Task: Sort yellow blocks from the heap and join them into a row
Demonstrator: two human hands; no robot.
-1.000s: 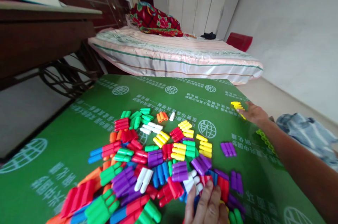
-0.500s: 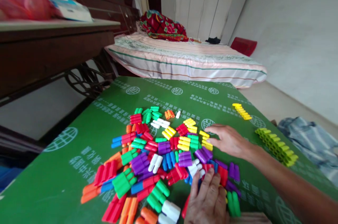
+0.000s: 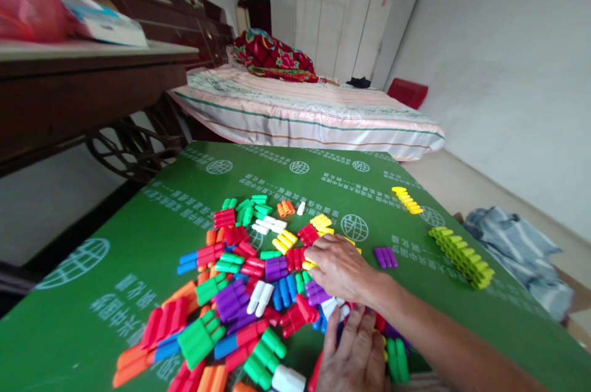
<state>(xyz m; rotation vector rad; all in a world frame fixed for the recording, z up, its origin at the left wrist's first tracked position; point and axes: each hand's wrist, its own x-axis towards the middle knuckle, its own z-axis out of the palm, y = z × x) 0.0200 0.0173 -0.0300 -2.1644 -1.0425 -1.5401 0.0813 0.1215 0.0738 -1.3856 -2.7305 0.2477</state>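
Note:
A pile of colourful plastic toy blocks, each a row of joined tubes, covers the near part of the green board. My right hand (image 3: 339, 266) reaches across the pile, its fingers curled down over a yellow block (image 3: 309, 265) that shows only at its edge. My left hand (image 3: 353, 352) lies at the near edge with fingers stretched over several blocks; what is under its palm is hidden. A white block (image 3: 329, 306) and a purple block (image 3: 316, 292) lie between the hands. A separate purple block (image 3: 386, 258) rests right of the pile.
On the right of the green board (image 3: 277, 173) are a long yellow-green row of joined blocks (image 3: 462, 256) and a smaller yellow row (image 3: 407, 200). A bed (image 3: 314, 112) stands beyond, a dark wooden table (image 3: 92, 84) at the left, and folded cloth (image 3: 512, 250) on the right.
My right hand has moved left and closed over the yellow blocks. A purple block now lies apart, right of the pile. My left hand stays put; the view has shifted a little.

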